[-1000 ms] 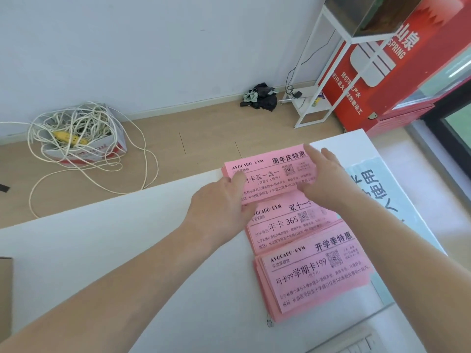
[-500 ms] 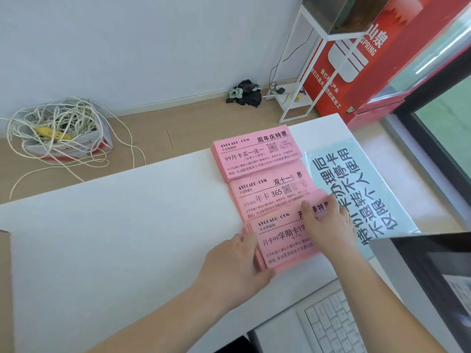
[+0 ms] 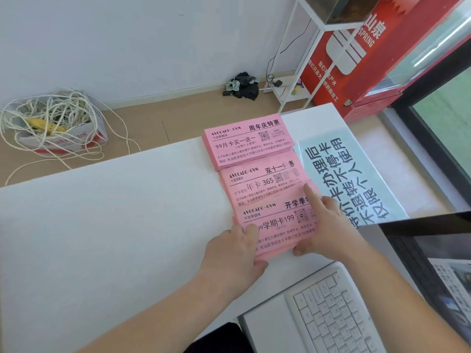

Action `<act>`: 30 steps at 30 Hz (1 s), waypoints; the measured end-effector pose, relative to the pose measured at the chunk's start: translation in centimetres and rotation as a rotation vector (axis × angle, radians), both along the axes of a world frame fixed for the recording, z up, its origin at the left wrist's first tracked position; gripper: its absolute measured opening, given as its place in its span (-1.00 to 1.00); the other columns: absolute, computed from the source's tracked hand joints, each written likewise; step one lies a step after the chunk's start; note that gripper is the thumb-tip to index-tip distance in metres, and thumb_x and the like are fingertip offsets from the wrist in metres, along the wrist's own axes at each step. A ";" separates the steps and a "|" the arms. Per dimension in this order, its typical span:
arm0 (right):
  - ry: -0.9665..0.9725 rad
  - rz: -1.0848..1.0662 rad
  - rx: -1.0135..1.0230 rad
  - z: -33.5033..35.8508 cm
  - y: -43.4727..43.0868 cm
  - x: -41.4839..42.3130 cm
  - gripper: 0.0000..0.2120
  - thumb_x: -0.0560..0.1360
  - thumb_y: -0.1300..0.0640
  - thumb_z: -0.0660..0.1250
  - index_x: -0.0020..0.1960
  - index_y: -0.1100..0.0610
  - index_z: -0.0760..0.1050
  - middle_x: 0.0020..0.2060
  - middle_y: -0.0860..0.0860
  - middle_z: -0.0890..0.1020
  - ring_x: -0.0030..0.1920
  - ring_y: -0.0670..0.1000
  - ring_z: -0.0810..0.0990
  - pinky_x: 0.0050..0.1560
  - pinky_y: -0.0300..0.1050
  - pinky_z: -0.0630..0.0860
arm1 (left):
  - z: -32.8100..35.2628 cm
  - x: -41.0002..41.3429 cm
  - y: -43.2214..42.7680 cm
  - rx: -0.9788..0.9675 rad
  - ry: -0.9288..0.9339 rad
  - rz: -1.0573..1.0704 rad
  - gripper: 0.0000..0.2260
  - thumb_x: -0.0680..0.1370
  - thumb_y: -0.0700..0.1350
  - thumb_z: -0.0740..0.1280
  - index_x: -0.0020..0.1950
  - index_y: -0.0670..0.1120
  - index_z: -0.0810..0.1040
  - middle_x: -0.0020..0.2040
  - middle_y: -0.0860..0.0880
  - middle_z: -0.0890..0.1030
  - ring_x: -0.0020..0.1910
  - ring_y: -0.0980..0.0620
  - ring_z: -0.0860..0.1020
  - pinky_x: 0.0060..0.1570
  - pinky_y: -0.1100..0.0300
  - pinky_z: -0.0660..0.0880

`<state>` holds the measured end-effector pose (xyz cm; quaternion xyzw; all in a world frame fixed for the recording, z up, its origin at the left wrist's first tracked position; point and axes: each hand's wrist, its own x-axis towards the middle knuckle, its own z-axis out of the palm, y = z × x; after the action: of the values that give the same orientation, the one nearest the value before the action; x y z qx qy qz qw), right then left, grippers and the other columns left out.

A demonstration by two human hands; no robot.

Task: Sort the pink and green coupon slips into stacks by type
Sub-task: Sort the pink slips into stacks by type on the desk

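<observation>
Pink coupon slips (image 3: pixel 248 145) lie in three stacks on the table's (image 3: pixel 102 238) right side; the left grip (image 3: pixel 234 250) and right grip (image 3: pixel 328 225) pinch the nearest stack's (image 3: pixel 277 226) short ends. Thin, limp, likely slippery paper, best held edgewise as a block.

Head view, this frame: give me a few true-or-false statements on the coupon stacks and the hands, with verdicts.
1. A far stack, middle stack and near stack, all pink, lie in a row on the table. True.
2. The left hand and right hand both hold the near stack. True.
3. A green stack lies right of the pink ones. False: a pale blue sheet lies there; no green slips show.
4. The keyboard lies beyond the far stack. False: it lies nearer the person than the near stack.
</observation>
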<state>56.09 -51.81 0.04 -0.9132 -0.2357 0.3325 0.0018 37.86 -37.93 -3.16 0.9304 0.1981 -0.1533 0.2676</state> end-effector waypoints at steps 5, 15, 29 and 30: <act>-0.099 0.086 -0.065 0.4 0.1 0.5 0.31 0.22 -0.01 0.67 0.59 -0.29 -0.24 0.43 0.01 0.32 0.33 0.12 0.45 0.17 0.18 0.59 | 0.3 0.0 -0.4 0.008 0.009 -0.044 -0.62 0.59 0.22 0.26 0.22 0.00 0.27 0.11 -0.04 0.51 0.05 -0.10 0.55 -0.11 0.07 0.47; -0.223 0.593 -0.183 1.8 4.0 1.1 0.54 0.19 -0.20 0.68 0.49 -0.16 -0.63 0.62 0.03 -0.35 0.61 0.10 -0.38 0.62 0.21 -0.21 | 0.9 0.3 2.0 0.165 -0.232 -0.018 -0.22 0.33 0.47 0.34 0.38 0.07 0.24 0.44 0.01 0.20 0.40 -0.05 0.22 0.40 0.03 0.24; -0.211 0.782 -0.160 0.8 3.3 2.7 0.42 0.22 -0.27 0.61 0.59 -0.14 -0.46 0.55 -0.09 0.11 0.60 0.03 0.04 0.62 0.23 -0.15 | -2.2 0.4 1.3 0.000 -0.261 0.021 0.05 0.37 0.28 0.41 0.63 0.10 -0.21 0.56 0.06 0.08 0.53 -0.01 0.08 0.56 0.07 0.06; -0.213 0.782 -0.158 0.8 3.2 2.6 0.42 0.22 -0.28 0.61 0.59 -0.14 -0.46 0.57 -0.08 0.07 0.61 0.03 0.00 0.62 0.23 -0.16 | -2.3 0.3 1.4 -0.021 -0.266 0.036 0.09 0.35 0.29 0.42 0.63 0.11 -0.24 0.56 0.07 0.09 0.54 0.00 0.07 0.57 0.06 0.07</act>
<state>58.68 -48.58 0.80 -0.7814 -0.5376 0.2288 -0.2191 38.11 -36.57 -5.46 0.9360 0.1757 -0.0258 0.3038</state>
